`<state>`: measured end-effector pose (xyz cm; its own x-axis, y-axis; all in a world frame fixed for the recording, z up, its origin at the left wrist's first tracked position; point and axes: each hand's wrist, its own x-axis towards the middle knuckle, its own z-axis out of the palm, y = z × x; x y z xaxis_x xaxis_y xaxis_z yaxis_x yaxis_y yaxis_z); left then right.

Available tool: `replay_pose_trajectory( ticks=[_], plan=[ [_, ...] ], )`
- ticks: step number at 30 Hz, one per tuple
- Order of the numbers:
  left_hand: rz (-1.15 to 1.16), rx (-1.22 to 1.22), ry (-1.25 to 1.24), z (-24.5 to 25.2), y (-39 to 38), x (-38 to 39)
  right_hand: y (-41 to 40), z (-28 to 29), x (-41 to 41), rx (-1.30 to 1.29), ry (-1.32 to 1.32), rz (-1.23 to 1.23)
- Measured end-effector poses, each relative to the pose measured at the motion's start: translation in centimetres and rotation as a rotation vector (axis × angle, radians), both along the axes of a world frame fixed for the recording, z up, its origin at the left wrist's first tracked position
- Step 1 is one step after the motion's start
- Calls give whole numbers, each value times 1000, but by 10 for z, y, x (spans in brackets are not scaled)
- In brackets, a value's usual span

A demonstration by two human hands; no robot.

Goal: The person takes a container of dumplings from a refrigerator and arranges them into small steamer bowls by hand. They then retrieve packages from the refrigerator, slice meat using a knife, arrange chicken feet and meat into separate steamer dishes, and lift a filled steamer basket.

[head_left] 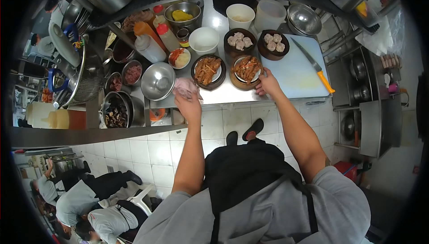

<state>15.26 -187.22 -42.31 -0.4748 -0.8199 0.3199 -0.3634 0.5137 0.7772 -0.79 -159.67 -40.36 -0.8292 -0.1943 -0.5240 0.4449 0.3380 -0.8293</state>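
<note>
My left hand (188, 106) grips a crumpled pink cloth (186, 87) at the counter's front edge, right beside a steel mixing bowl (158, 81). The fingers of my right hand (269, 83) hold the right side of a small bamboo steamer (242, 85). Inside it is a white dish with brown, sauced food (248, 68). A darker steamer (219, 84) with similar food (207, 70) stands to its left. Behind are two more steamers, each with several pale dumplings: one on the left (236, 53), another on the right (273, 55) touching the cutting board.
A white cutting board (298, 76) carries a knife (316, 66) with a yellow handle. Squeeze bottles (150, 48), a white bowl (203, 41) and a small dish of condiments (180, 58) crowd the left. Pots hang over the back on a shelf. Several people sit or bend at lower left.
</note>
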Motion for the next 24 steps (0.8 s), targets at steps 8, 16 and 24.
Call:
replay_pose_trajectory(
  ticks=[8, 16, 24],
  plan=[
    [-267, 997, 105, 6, 15, -34, 7, 8, -10, 372, 288, 151],
    [-94, 938, 441, -2, 36, -64, -122, 84, -10, 98, 714, 370],
    [-15, 967, 493, -1, 51, -106, -174, 26, -100, 301, 486, 769]
  ],
)
